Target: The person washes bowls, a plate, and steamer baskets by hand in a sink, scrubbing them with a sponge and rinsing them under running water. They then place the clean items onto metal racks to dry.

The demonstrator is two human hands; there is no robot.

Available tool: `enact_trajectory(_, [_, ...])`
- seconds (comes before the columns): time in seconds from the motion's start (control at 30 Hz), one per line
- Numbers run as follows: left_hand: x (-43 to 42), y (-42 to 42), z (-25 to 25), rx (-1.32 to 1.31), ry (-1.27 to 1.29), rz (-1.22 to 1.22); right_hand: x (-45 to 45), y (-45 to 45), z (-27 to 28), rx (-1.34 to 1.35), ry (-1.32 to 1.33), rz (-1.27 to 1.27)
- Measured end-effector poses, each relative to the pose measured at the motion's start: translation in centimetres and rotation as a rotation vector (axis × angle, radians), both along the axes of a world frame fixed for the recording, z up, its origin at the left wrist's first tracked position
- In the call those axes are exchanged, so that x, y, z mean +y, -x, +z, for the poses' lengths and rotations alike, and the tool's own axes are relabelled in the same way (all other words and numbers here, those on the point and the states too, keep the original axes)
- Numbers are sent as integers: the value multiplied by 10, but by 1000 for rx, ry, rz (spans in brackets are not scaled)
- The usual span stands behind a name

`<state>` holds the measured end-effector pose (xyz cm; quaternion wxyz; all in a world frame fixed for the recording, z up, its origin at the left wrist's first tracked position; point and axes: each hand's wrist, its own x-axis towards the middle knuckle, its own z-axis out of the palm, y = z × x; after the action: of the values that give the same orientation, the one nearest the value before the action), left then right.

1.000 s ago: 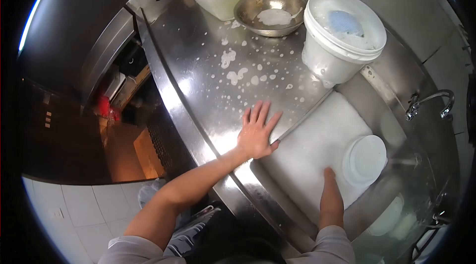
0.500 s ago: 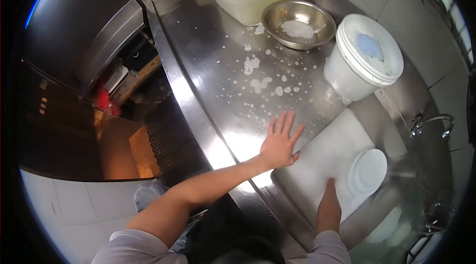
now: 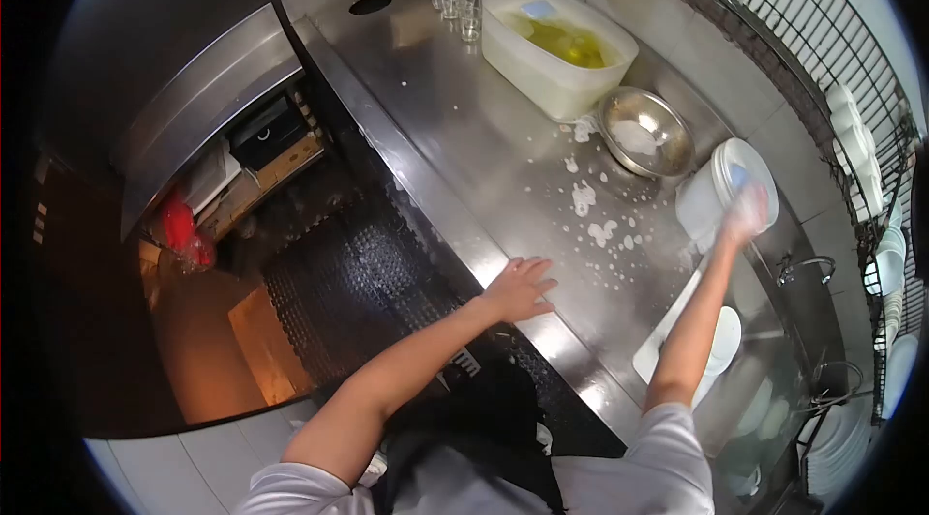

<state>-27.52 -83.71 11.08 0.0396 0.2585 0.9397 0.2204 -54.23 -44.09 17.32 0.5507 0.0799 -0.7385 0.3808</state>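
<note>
My left hand (image 3: 520,290) rests on the front edge of the steel counter (image 3: 484,157), its fingers stretched apart and nothing in it. Out at the right, my right hand (image 3: 745,216) reaches over the white bucket (image 3: 699,208), close to a light blue sponge (image 3: 739,174) on its top. Motion smears the fingers, so whether they touch the sponge is unclear. Partly behind my right forearm lie a white board (image 3: 654,352) and a white round container (image 3: 726,336). Beyond the bucket sits a steel bowl (image 3: 668,128) with suds in it.
A white tub (image 3: 542,79) of yellow-green liquid stands at the back beside several clear glasses (image 3: 455,2). Suds (image 3: 584,197) spot the counter. A faucet (image 3: 808,268) and stacked plates (image 3: 837,442) are at right. A wire rack (image 3: 774,2) hangs along the wall.
My right hand has gone from the white board up to the bucket's top. My left hand has drawn back to the counter edge. The view has shifted, showing the glasses and rack.
</note>
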Motion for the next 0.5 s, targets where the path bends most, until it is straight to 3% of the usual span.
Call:
enact_trajectory(0.03, [-25,8,-3,58,-4,30,-28,30,2,15,-77,-67])
enact_trajectory(0.1, [-73,25,-14,165,-14,95,-115,30,53,-758,-717,-246])
enact_trajectory(0.17, [-129,47,-13,225,-10,192,-190,35,81,-595,-388,-140])
enact_trajectory(0.23, [-180,75,-10,214,14,214,-236,79,73,-356,-336,34])
enact_trajectory(0.3, [-223,104,-14,262,-31,248,-300,127,72,-351,-440,116])
enact_trajectory(0.37, [-296,161,-19,229,-35,277,-384,254,31,-532,117,699])
enact_trajectory(0.47, [-363,203,-7,272,-47,286,-466,357,20,-542,-932,150])
enact_trajectory(0.5, [-382,219,-6,270,-67,294,-485,384,14,-642,-953,75])
